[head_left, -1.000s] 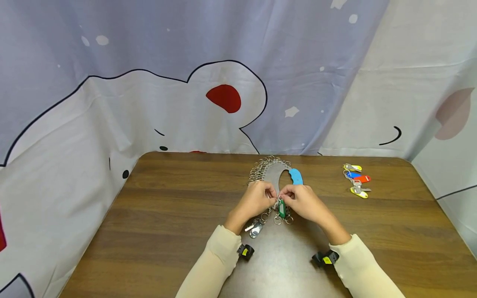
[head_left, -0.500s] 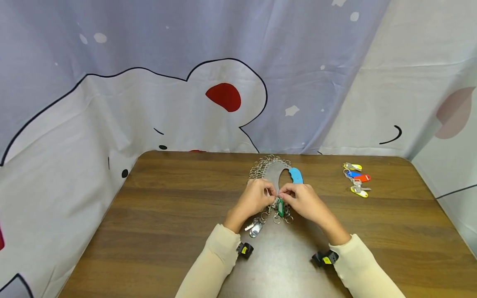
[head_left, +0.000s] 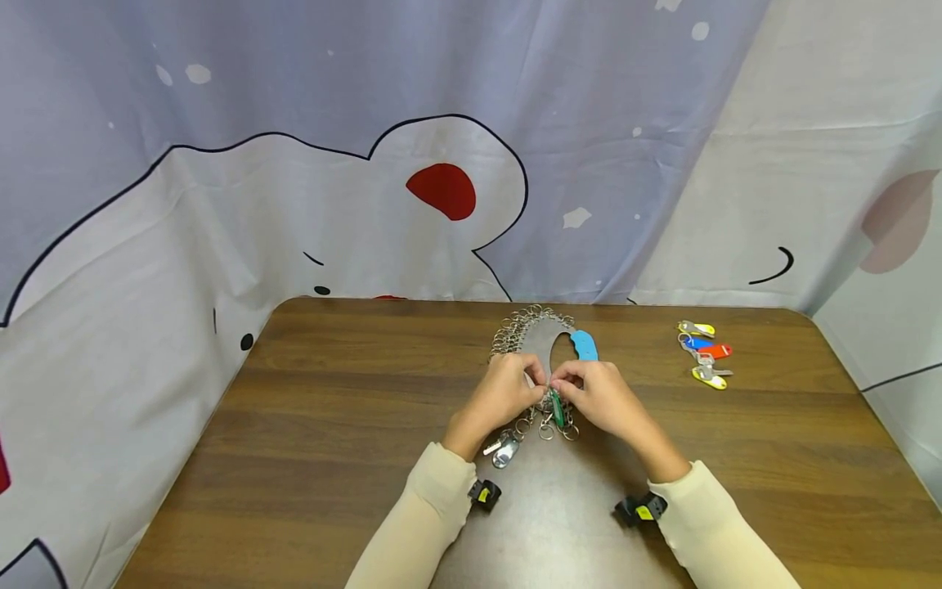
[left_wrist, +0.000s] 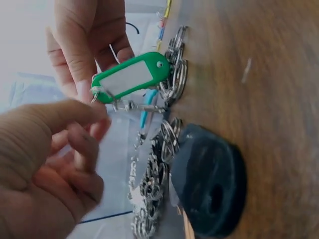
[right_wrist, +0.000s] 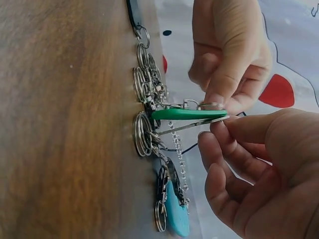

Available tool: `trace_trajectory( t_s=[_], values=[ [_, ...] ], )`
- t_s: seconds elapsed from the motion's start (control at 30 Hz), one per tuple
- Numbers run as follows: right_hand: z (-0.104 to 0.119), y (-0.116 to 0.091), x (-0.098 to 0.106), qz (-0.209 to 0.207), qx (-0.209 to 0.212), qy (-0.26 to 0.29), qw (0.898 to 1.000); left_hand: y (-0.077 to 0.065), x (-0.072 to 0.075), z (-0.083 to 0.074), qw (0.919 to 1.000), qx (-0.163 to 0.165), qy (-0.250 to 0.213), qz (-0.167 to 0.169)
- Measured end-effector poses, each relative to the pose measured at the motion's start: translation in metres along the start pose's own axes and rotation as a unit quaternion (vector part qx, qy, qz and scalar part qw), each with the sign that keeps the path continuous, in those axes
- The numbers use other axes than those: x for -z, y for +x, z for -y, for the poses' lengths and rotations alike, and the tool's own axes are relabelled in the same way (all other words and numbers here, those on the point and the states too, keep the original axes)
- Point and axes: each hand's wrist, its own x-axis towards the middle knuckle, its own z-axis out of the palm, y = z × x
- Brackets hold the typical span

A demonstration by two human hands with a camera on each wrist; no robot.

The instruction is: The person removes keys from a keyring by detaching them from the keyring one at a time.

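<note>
In the head view my left hand (head_left: 509,386) and right hand (head_left: 599,393) meet fingertip to fingertip. Both pinch the small metal key ring (right_wrist: 212,105) of a green key tag (left_wrist: 127,78) with a white label. The tag and a silver key (right_wrist: 187,127) hang from the pinched fingertips. Behind the hands lies a grey sickle-shaped metal piece (head_left: 540,338) with a light blue handle (head_left: 585,346), its outer edge fringed with split rings and short chains. Fingers hide its near end. Whether the pinched ring is joined to a chain clasp cannot be told.
At the far right lie several key tags, among them a red tag (head_left: 716,352) and a yellow tag (head_left: 708,379), with keys. A dark-headed key (left_wrist: 209,179) rests on the wooden table (head_left: 331,425) below my left hand. A curtain (head_left: 331,229) hangs behind the table.
The green tag has swung and turned slightly, now showing more of its edge in the head view. Both hands stay almost in place, with slight finger shifts.
</note>
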Motion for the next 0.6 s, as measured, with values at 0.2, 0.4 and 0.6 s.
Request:
trace_trajectory(
  t_s=[0.2, 0.4, 0.6],
  values=[
    [0.0008, 0.0001, 0.0010, 0.007, -0.015, 0.011, 1.000, -0.0010, 0.0026, 0.0019, 0.9969, 0.051, -0.042, 0.043],
    [0.0003, -0.0009, 0.0007, 0.006, -0.008, 0.004, 1.000, -0.0025, 0.0036, 0.0002, 0.9762, 0.101, -0.171, 0.087],
    [0.0003, -0.0014, -0.0001, -0.003, 0.024, -0.015, 1.000, -0.0033, 0.0012, -0.0001, 0.9623, 0.117, -0.231, 0.084]
  ],
)
